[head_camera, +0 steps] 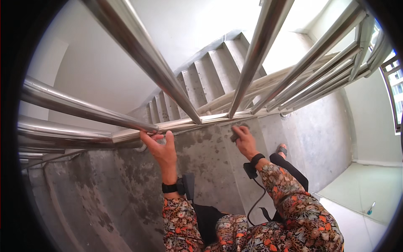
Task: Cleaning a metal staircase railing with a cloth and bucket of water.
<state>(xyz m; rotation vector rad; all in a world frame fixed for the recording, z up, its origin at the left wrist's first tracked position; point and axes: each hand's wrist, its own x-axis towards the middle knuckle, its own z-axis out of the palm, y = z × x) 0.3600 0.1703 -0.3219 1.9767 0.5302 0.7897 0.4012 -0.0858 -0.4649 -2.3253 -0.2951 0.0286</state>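
Observation:
My left hand (pixel 161 149) touches a polished metal railing at the lower end of a slanting tube (pixel 91 108), its thumb and fingers spread around the bar's near side. To the right, my right hand (pixel 245 140) is closed on a small dark block (pixel 235 136), whose material I cannot tell. That hand is just on the near side of the railing's bottom rail (pixel 214 119), apart from it as far as I can see. Each wrist wears a black strap with a small dark box, and a cable runs from the right one.
Concrete steps (pixel 217 71) lie beyond the railing. On the near side are more concrete steps (pixel 88 201) with wet-looking dark patches. My sandalled foot (pixel 282 150) stands at the right. A barred window (pixel 393 85) and a small teal-ended object (pixel 370 210) on the pale floor are farther right.

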